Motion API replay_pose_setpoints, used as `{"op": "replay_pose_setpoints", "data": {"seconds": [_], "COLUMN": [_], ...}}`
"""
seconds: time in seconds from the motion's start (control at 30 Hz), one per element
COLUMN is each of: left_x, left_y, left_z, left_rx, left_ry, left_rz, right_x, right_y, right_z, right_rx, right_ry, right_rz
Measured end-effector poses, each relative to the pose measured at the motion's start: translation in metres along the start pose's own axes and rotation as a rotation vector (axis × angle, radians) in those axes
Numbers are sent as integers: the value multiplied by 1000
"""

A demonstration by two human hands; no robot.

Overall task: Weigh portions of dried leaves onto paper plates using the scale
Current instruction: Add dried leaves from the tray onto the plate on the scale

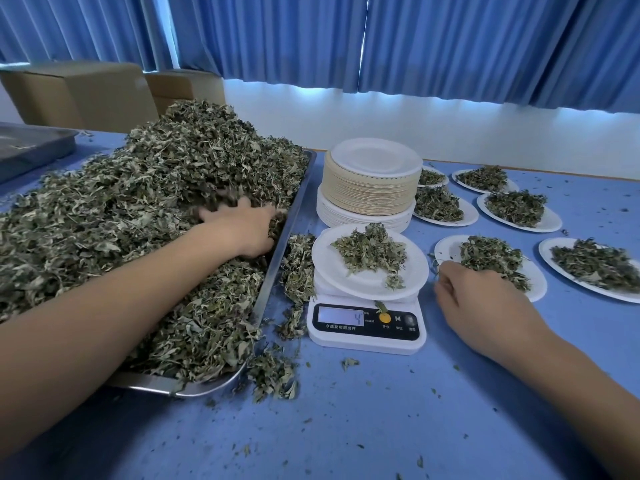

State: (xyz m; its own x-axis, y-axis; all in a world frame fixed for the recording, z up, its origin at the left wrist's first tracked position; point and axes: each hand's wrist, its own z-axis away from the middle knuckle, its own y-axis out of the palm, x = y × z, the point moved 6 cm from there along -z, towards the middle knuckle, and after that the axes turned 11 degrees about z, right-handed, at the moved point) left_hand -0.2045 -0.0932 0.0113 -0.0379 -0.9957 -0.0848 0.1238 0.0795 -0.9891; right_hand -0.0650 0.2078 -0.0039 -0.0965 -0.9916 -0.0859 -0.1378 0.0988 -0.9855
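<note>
**At the scale, a portion part-built**

On the blue surface (381, 410) in front of us, the scale (367, 336) carries a paper plate (360, 282) with a small mound of dried leaves (370, 251). Its display (341, 315) shows what looks like a single digit (too faint to read with confidence). We judge this to be the topping-up step. The mound is thinner than those on the filled plates (550, 225) to the right, so more leaf is wanted.

Our left hand (242, 230) is down in the leaf heap (138, 202) on the steel tray (277, 258), just inside the rim nearest the scale. Its fingers bend into the leaves with the tips buried, so we cannot tell whether they are closed on a clump. Our right hand (485, 306) rests on the surface just right of the scale, at the near edge of the closest filled plate (538, 289). Its fingers are curled under and hidden, and we cannot tell whether they hold anything.

The next move, as we see it, calls for lifting a modest pinch over the tray rim and the spilled leaves (298, 268) beside it. It should then drop onto the weighing plate a little at a time, with an eye on the display, since a full handful could overshoot. A stack of empty plates (370, 192) stands just behind the scale.
</note>
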Motion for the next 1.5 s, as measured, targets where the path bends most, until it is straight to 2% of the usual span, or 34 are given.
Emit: {"op": "replay_pose_setpoints", "data": {"seconds": [0.07,0.17,0.27,0.33,0.4,0.5,0.53,0.63,0.93,1.17,1.33,1.5], "left_x": [-4,-12,-12,-12,-10,-8,-9,-10,-2,-4,-9,-6], "left_y": [2,-7,-17,-19,-17,-7,-7,-12,-42,-42,-40,-48], "left_z": [2,7,10,7,2,-1,-1,1,12,16,17,17], "left_rx": [10,-121,-238,-299,-257,-53,-45,-146,-476,-419,-362,-479], "left_ry": [78,197,210,219,209,220,245,255,196,207,214,261], "left_rz": [54,110,124,33,-1,263,296,282,432,508,446,514], "right_x": [0,1,1,1,1,1,1,3,1,0,-1,-1], "right_y": [-1,-1,0,0,0,1,1,1,3,5,6,5], "right_z": [0,0,0,0,-1,-1,-1,-1,-3,-4,-4,-4], "right_rx": [-3,-10,-11,-19,-22,-19,-18,-18,-34,-30,-31,-36], "right_ry": [-2,-5,-14,-24,-34,-49,-55,-64,-70,-72,-77,-73], "right_rz": [-1,5,8,2,-10,-30,-33,-42,-63,-64,-70,-70]}}
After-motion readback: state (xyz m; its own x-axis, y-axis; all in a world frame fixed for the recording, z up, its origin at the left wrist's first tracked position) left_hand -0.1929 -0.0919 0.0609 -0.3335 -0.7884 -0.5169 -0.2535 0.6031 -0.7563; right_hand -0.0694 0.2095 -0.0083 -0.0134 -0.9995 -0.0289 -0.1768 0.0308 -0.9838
